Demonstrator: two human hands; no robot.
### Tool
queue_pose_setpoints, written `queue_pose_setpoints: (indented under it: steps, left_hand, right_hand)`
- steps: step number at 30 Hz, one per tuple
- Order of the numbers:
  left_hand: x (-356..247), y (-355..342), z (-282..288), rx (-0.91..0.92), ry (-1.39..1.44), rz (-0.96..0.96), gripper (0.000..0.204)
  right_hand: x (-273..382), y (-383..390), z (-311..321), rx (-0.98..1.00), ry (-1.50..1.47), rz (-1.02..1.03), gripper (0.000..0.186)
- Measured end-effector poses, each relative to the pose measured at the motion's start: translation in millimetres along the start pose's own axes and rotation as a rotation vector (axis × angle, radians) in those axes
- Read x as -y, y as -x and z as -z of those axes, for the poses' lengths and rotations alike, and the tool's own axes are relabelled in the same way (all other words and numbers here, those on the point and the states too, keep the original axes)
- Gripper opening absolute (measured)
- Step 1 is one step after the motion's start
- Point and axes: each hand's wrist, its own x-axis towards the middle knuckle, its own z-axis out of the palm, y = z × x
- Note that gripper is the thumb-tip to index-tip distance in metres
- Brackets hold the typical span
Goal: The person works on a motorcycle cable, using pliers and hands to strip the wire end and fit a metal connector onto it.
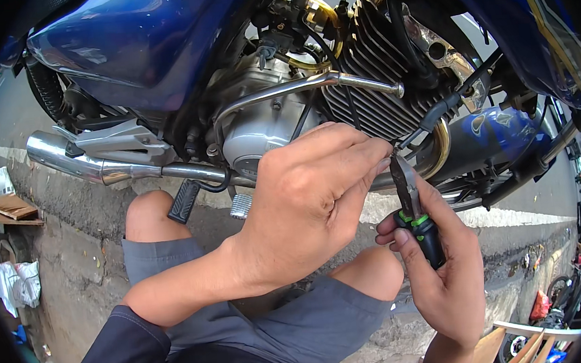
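Observation:
My right hand (448,271) is wrapped round a pair of pliers (409,199) with black and green handles, its dark jaws pointing up. At the jaw tips, the fingers of my left hand (312,200) are pinched together on the thin end of a black cable (429,119). The cable comes down from the upper right through a thicker black sleeve. My left fingers partly hide its end and whatever the jaws touch. Just beyond both hands is the finned engine (380,65) of a blue motorcycle (129,40).
A chrome bar (283,90) crosses in front of the silver engine cover (253,140). The chrome exhaust (70,158) runs along the left, with a black pedal (184,200) below. My bent knees flank my arms. Plastic bags (15,278) lie at the left; a red bag (540,305) lies right.

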Motion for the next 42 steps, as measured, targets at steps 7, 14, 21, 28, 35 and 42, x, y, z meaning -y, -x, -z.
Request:
queue_pose_setpoints:
  steps: [7,14,21,28,35,42]
  left_hand:
    - [-0.6,1.5,-1.2,-0.008,-0.037,-0.023,0.022]
    - [1.1,2.3,-3.4,-0.025,-0.094,-0.097,0.027]
    - [7.1,0.7,-4.0,-0.008,-0.115,-0.143,0.027]
    - [11.3,2.5,-4.1,0.011,-0.047,-0.082,0.023]
    - [12.8,3.6,10.6,0.021,0.114,0.132,0.018]
    - [1.8,2.4,6.8,0.088,0.397,0.476,0.020]
  right_hand:
    - [-9.1,-3.1,-13.4,-0.086,0.004,0.029,0.067]
    - [-8.9,-1.6,-11.8,-0.113,0.048,0.003,0.063]
    - [-9.8,-7.5,-3.1,-0.099,0.117,0.040,0.053]
    - [-1.3,-14.2,1.6,-0.060,0.103,-0.040,0.052]
    - [-4.1,-10.0,-2.4,0.026,-0.065,-0.051,0.056]
    - [-8.1,-4.7,-20.7,-0.026,-0.239,-0.030,0.063]
